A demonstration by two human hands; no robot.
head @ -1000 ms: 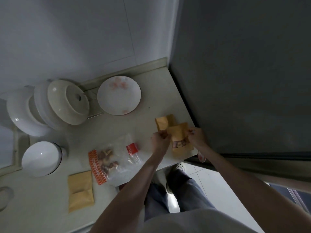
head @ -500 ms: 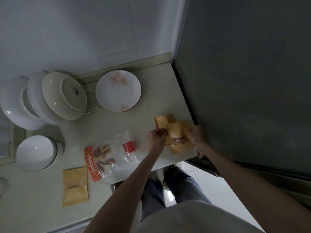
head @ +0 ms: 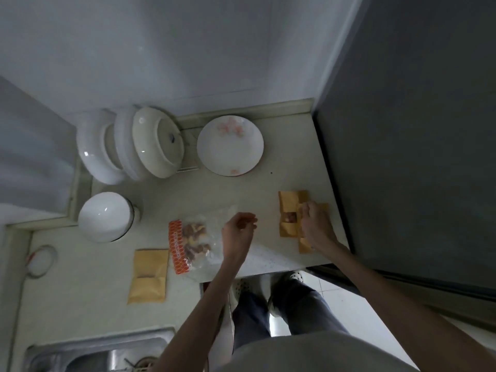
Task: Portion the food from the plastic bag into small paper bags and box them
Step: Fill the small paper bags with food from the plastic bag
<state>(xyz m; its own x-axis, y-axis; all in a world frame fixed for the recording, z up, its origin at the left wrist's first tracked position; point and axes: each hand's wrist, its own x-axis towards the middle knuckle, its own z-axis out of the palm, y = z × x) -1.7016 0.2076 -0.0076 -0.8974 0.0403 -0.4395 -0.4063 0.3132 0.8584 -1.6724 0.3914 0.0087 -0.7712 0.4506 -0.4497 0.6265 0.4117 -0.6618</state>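
Note:
A clear plastic bag (head: 197, 241) with an orange strip lies on the counter and holds brown food pieces. My left hand (head: 239, 229) hovers over its right end with fingers loosely curled and nothing in them. To the right, a small brown paper bag (head: 288, 228) lies with its mouth open and food showing inside. My right hand (head: 314, 224) pinches that bag at its right edge. A second paper bag (head: 292, 197) lies just behind it. A stack of flat empty paper bags (head: 149, 275) sits left of the plastic bag.
A floral plate (head: 230, 145) lies at the back, with white dishes (head: 158, 142) in a rack left of it. An upturned white bowl (head: 104, 216) stands at the left. A steel sink (head: 88, 355) is at the lower left. A dark appliance wall (head: 418, 157) borders the counter's right edge.
My left hand let go of the paper bag and moved left to the plastic bag. My right hand stays on the paper bag. The view tilted down.

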